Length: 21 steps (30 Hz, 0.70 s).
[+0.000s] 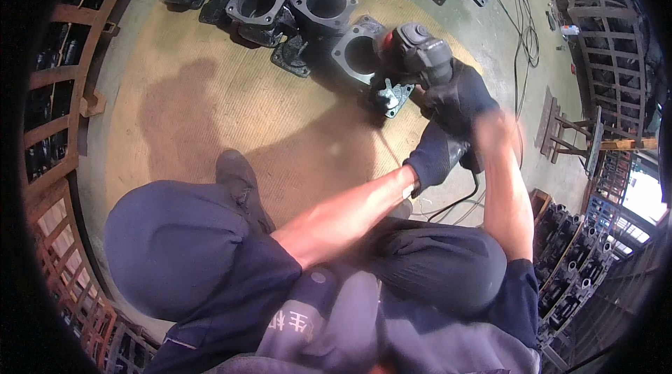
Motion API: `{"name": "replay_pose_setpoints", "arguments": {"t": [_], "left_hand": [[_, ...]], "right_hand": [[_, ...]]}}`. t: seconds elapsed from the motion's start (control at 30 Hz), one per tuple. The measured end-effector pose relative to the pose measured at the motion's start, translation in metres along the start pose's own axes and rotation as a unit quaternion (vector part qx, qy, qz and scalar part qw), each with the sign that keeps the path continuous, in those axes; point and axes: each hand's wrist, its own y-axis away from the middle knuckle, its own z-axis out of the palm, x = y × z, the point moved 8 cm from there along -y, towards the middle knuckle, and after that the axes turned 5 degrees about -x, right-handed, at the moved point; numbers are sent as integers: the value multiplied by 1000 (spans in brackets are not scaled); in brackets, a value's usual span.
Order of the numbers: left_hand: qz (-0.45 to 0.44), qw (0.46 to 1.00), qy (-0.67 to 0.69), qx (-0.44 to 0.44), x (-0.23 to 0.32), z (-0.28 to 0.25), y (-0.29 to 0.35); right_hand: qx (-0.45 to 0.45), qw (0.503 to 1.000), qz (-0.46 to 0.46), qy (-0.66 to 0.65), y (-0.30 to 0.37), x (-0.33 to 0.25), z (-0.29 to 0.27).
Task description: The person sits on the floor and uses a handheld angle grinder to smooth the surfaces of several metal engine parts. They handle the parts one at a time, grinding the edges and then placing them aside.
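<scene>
While the head view looks down over a crouched person's knees, both gloved hands grip a grey angle grinder [420, 52] held low over the floor. The right hand [458, 97], in a dark glove, wraps closed around the grinder's body just behind its head. The left hand [437, 153], also gloved, is clenched around the rear handle, where a black cable [455, 202] trails off. The grinder's head sits against a dark cast metal housing [364, 59], the nearest in a row of similar castings [280, 6] lying on the yellowish floor [196, 115]. Rusty metal racks [63, 94] curve along the left edge.
</scene>
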Motion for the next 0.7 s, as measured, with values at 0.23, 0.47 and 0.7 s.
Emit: {"name": "replay_pose_setpoints", "arguments": {"t": [0.23, 0.47, 0.7], "left_hand": [[-28, 996, 79, 42, -4, 18, 26], [-35, 986, 141, 87, -45, 25, 71], [-5, 924, 379, 53, -43, 13, 42]], "right_hand": [[-26, 999, 28, -29, 16, 21, 13], [-33, 986, 12, -161, 62, 12, 46], [-13, 997, 23, -67, 42, 3, 25]]}}
